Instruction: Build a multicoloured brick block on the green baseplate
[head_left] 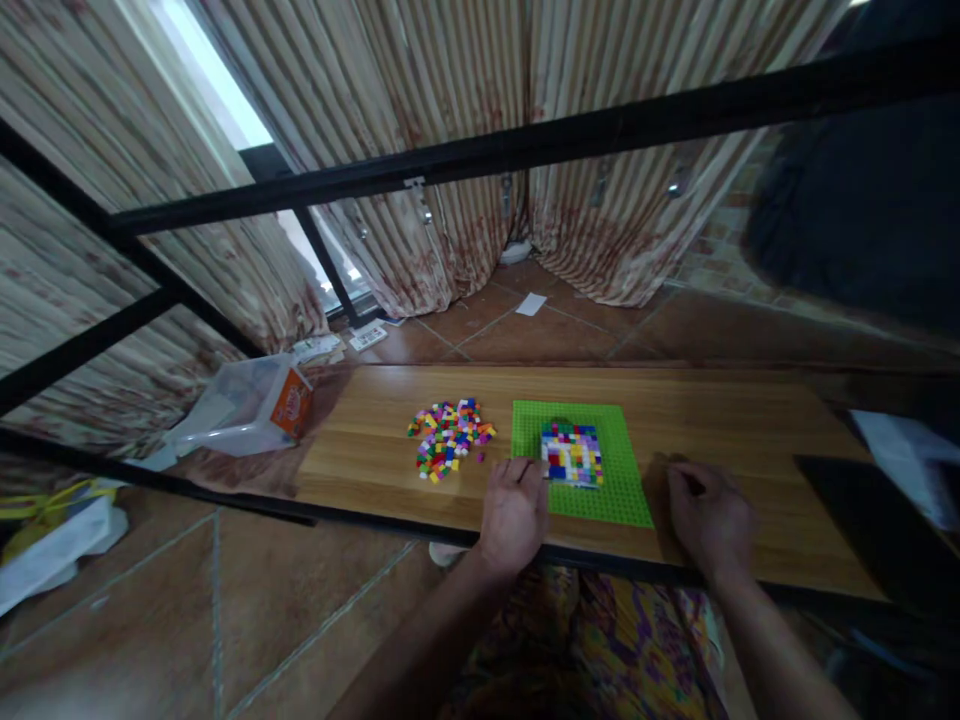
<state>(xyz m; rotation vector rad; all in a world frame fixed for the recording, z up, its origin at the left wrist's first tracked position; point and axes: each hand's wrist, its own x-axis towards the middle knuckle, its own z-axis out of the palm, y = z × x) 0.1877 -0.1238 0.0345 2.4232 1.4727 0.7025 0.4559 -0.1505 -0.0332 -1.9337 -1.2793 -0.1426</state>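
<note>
A green studded baseplate (622, 470) lies on the wooden table, carrying a block of multicoloured toy bricks (572, 455) packed close together. My left hand (515, 512) is closed over the plate's left edge, its fingertips beside the left side of the brick block. Whatever those fingers pinch, if anything, is too small to make out. To the right of the plate, my right hand (709, 515) rests on the tabletop with its fingers curled in and nothing visible in them. A loose pile of small coloured bricks (450, 437) is spread left of the plate.
The narrow wooden table (360, 450) has a dark front edge. On the floor at left sits a clear plastic box (251, 405) with an orange label. A dark flat object (862, 510) lies at the table's right end. Black metal bars (480, 165) cross in front of striped curtains.
</note>
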